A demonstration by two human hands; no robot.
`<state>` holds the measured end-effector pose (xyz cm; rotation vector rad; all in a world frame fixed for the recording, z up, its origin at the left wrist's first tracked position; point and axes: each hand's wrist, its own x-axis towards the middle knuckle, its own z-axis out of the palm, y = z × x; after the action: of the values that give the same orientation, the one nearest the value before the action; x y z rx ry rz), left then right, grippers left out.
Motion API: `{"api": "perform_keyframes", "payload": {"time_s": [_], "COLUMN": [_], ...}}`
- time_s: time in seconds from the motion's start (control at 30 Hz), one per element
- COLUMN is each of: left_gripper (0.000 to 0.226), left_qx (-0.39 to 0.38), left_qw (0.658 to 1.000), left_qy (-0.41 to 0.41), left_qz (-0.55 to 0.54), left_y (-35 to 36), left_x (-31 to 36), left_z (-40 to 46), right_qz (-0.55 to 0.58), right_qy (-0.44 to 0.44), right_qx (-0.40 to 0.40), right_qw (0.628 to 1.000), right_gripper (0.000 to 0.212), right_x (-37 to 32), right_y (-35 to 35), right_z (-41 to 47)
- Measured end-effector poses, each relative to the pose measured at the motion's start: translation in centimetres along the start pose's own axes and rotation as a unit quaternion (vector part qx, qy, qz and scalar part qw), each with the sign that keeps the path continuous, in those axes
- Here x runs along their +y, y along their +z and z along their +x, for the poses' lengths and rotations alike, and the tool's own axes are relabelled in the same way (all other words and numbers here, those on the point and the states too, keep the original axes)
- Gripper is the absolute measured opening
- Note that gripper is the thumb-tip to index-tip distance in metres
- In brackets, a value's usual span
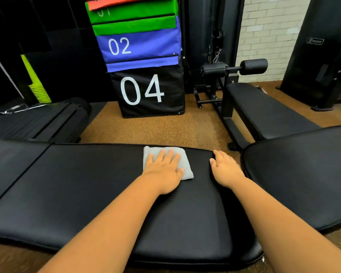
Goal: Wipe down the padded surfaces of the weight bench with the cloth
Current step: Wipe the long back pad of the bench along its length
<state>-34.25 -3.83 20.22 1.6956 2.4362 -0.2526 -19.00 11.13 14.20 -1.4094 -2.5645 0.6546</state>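
Observation:
A black padded weight bench [87, 184] runs across the view in front of me, with a seam splitting off a second pad [12, 164] at the left. A folded grey cloth [185, 166] lies near the far edge of the main pad. My left hand [163, 168] presses flat on the cloth, fingers spread and straight. Further right, my right hand [224, 168] rests flat on the right end of the same pad, holding nothing.
Another black pad [303, 174] sits close at the right. A second bench with roller pads [264, 109] stands behind it. Stacked plyo boxes marked 02 and 04 [146, 89] stand on the brown floor [156, 129] beyond. Dark equipment [47, 119] lies at the left.

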Motion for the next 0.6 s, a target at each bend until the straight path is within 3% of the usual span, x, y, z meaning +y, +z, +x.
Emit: {"api": "perform_keyframes", "payload": {"time_s": [0.17, 0.27, 0.33, 0.4, 0.43, 0.53, 0.6], "left_gripper": [0.060, 0.057, 0.042, 0.034, 0.034, 0.030, 0.026], "left_qx": [0.008, 0.031, 0.097, 0.184, 0.238, 0.347, 0.354], "left_qw": [1.000, 0.997, 0.971, 0.908, 0.883, 0.868, 0.880], "left_qy": [0.016, 0.039, 0.027, -0.030, -0.047, -0.045, -0.040], "left_qz": [-0.001, -0.052, -0.215, -0.376, -0.403, -0.353, -0.315], "left_y": [1.5, 1.8, 1.4, 0.8, 0.6, 0.5, 0.9], "left_x": [1.2, 0.8, 0.2, -0.7, -1.3, -3.2, -4.1], "left_z": [-5.1, -6.5, -6.6, -7.4, -8.0, -10.9, -13.0], "right_qz": [-0.023, -0.081, -0.053, 0.046, 0.087, 0.061, -0.018], "right_qy": [0.013, -0.012, -0.072, -0.137, -0.170, -0.266, -0.281], "right_qx": [-0.033, -0.003, 0.046, 0.055, 0.038, -0.043, -0.070], "right_qw": [0.999, 0.997, 0.995, 0.988, 0.981, 0.961, 0.957], "right_gripper": [0.053, 0.046, 0.040, 0.039, 0.040, 0.052, 0.059], "right_x": [-0.3, -1.7, -4.2, -7.6, -9.2, -12.4, -12.6], "right_y": [-0.7, -1.6, -2.0, -1.8, -1.4, 1.0, 2.2], "right_z": [0.1, -0.5, -2.1, -4.9, -6.5, -10.5, -11.0]}}
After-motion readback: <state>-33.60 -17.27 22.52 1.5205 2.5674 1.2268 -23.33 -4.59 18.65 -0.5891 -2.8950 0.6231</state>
